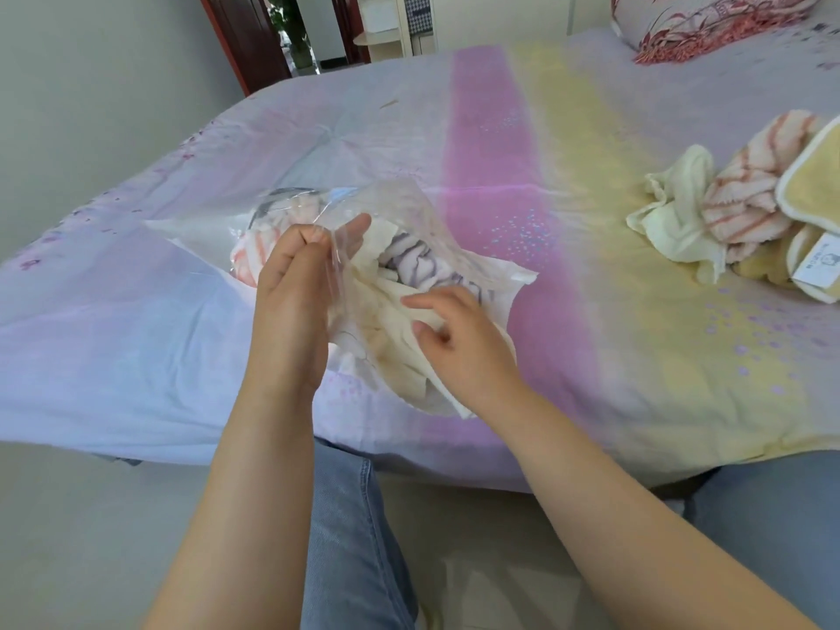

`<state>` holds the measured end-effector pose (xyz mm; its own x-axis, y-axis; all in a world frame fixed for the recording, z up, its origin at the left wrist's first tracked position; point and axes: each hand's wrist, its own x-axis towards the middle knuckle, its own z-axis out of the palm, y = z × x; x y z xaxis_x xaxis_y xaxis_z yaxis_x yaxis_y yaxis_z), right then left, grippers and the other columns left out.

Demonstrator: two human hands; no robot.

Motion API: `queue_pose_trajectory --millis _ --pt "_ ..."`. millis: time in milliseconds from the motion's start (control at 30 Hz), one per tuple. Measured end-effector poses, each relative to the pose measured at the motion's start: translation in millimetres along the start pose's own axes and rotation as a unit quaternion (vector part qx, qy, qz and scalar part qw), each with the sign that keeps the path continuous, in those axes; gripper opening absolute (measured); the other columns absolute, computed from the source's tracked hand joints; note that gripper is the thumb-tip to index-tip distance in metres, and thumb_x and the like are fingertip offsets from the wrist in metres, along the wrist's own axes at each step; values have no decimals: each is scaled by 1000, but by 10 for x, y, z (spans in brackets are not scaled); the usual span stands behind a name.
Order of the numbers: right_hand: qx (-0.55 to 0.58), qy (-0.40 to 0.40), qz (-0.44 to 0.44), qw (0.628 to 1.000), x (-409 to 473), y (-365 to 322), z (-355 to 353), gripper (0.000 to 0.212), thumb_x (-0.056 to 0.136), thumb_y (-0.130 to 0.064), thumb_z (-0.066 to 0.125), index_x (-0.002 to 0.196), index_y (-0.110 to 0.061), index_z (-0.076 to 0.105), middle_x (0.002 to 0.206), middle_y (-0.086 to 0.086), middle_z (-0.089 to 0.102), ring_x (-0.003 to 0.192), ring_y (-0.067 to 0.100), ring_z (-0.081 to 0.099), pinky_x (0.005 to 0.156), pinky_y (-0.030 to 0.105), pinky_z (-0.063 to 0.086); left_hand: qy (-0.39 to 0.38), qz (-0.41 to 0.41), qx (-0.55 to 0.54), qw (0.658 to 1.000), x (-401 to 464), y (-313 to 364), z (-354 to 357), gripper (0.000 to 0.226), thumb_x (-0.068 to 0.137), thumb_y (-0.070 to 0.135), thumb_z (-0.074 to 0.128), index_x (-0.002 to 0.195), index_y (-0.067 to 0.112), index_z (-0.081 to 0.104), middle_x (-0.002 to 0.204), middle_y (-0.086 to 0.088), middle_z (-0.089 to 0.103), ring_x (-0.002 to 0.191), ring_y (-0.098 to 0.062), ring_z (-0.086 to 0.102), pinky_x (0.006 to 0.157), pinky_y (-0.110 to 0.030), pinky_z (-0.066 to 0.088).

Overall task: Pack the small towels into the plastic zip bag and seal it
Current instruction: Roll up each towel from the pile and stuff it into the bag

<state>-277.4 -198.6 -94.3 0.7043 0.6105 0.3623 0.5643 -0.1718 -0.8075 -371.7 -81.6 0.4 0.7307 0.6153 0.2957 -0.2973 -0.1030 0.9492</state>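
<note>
Clear plastic formed the zip bag (pixel 400 206), which lay on the bed (pixel 568 143) near its front edge, mouth turned toward the person and gaping. The left hand (pixel 295 284) was pinched shut on the upper lip of the mouth, lifting the film. The right hand (pixel 459 338) had its fingers loosely spread and pressed on a cream towel (pixel 400 356), which sat half in the mouth with its tail trailing out onto the bed. Deeper in the bag a pink-striped towel (pixel 254 247) and a lavender-striped towel (pixel 418 261) were already bunched up.

A pile of unpacked towels (pixel 727 211) lay well apart, toward the right edge of the bed.

Risks noted, as judgement:
- The towels inside were wadded rather than flat. Bulk near the mouth would likely leave too little room for the remaining pile.
- Cloth left across the zip track would probably stop the seal from closing along its full run.
- Only one lip was held. The thin film could slip from the pinch, or the lower lip fold under the incoming towel.
- Hard stuffing might strain the plastic at the corners of the mouth.
</note>
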Motion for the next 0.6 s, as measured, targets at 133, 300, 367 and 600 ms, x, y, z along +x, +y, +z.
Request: queue_pose_trajectory --millis 133,300,367,600 --pt "-254 -92 124 955 -271 192 -216 59 87 -40 58 139 -32 30 133 -3 32 89 21 58 64 31 40 13 -2 0 1000 -17 -11 52 18 90 20 42 72 19 42 117 -6 71 120 -16 61 109 -39 38" --pt "-184 -66 82 977 -238 -2 -214 30 92 -31 55 120 -31 47 101 -4 64 85 22 61 62 31 39 8 3 1 1000 -64 3 37 21 94 16 41 74 19 43 107 3 74 120 -14 61 95 -28 47" --pt "75 9 71 995 -186 -242 -113 25 86 -35 63 102 -39 44 89 -11 62 75 11 59 65 32 46 1 8 -11 1000 -88 15 30 26 97 10 39 73 19 45 90 9 74 120 -15 61 82 -16 50" --pt "35 -58 -145 987 249 -429 209 36 93 -14 37 126 -26 43 115 -12 61 115 11 48 113 46 24 -11 15 14 1000 -115 91 -46 20 97 13 42 79 18 49 107 -1 75 118 -12 62 97 -34 46"
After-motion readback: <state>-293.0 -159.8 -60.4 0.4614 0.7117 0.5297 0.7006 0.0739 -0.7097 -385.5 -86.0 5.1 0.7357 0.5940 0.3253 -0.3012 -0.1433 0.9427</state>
